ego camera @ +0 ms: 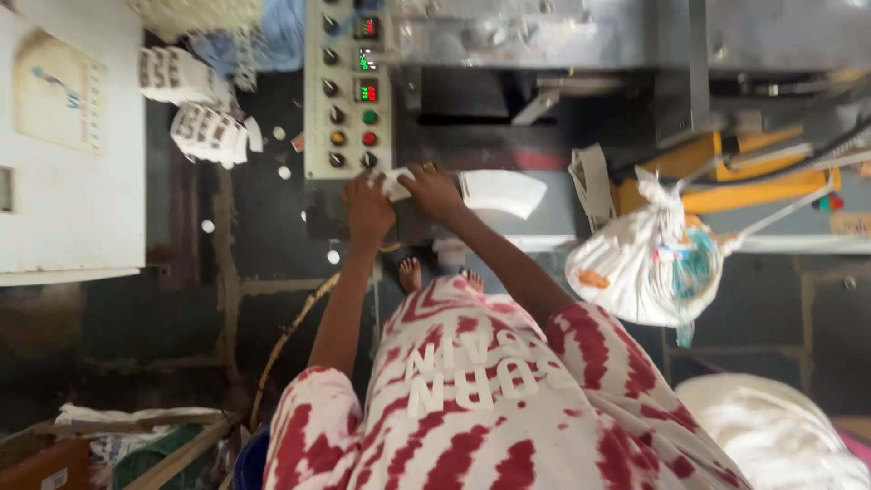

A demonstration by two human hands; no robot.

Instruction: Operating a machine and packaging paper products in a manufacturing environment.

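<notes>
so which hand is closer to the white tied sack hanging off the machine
Right. The right hand is below the control panel, apart from the white sack; the left hand is further off, beyond it.

A factory floor: machine control panel point(349, 91), stacked paper cups point(209, 134).

A dark stained floor point(254, 227), a white cabinet point(68, 136) and a grey metal machine point(562, 36) fill the dim room.

Three small dark screens point(366, 59) with red and green digits stack above the hands point(399, 200), two white printed packs point(195, 109) lie upper left of them, and a tied white sack point(649, 268) hangs to their right.
</notes>
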